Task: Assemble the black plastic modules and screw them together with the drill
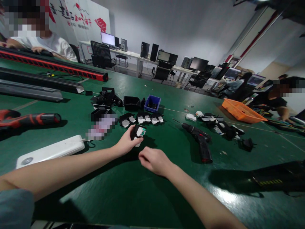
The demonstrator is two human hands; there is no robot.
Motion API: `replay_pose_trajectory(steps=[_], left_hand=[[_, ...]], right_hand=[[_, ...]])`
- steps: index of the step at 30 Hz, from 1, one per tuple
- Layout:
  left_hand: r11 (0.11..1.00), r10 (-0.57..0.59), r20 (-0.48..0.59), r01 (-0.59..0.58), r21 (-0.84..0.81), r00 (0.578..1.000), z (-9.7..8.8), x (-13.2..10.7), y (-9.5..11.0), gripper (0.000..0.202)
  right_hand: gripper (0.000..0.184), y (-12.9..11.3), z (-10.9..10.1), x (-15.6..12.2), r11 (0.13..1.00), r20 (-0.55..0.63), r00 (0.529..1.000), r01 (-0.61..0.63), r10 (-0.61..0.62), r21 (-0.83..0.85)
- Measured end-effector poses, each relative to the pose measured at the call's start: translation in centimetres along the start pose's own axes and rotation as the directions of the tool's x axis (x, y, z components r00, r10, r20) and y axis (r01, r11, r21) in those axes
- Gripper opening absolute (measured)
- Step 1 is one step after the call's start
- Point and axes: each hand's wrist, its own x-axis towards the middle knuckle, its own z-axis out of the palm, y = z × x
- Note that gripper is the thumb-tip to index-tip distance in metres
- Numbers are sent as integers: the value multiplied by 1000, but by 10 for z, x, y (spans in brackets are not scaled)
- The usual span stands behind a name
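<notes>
My left hand (125, 143) grips a small black and white socket module (138, 131) and holds it just above the green table (133, 194). My right hand (154, 160) rests on the table just right of it, fingers curled in a loose fist; whether anything is inside it is hidden. Similar black and white modules (143, 119) lie in a row just beyond my hands. A black and red electric screwdriver (201, 141) lies to the right of my right hand.
A blue bin (152, 103) and black trays (131, 103) stand behind the modules. A white flat device (51, 151) lies at left, a red-black tool (28, 120) beyond it. Long power strips (54, 65) run at far left. An orange tray (241, 111) and more parts (221, 127) sit right. Two people work at the table's edges.
</notes>
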Motion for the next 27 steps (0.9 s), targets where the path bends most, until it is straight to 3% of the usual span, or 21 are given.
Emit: replay_pose_trajectory(steps=[3,10,17,22,27], left_hand=[[998,-60,-13,60,-10,998,1,1,1,57],[997,-63,10,63,47,998,2,0,-1,58],[997,-74,44,73,33,996,2,1,1,59],[998,-62,49,60,33,997,3,1,3,56],[999,-38,39,37,15,999,3,1,0,53]], right_hand=[[20,-26,12,0,983,64,982,177,-179,43],[23,-31,13,-3,971,42,974,218,-223,102],[23,-57,19,-4,934,71,938,329,-340,138],[22,-61,17,-2,961,129,953,271,-276,49],[17,-35,8,6,986,149,977,160,-152,-43]])
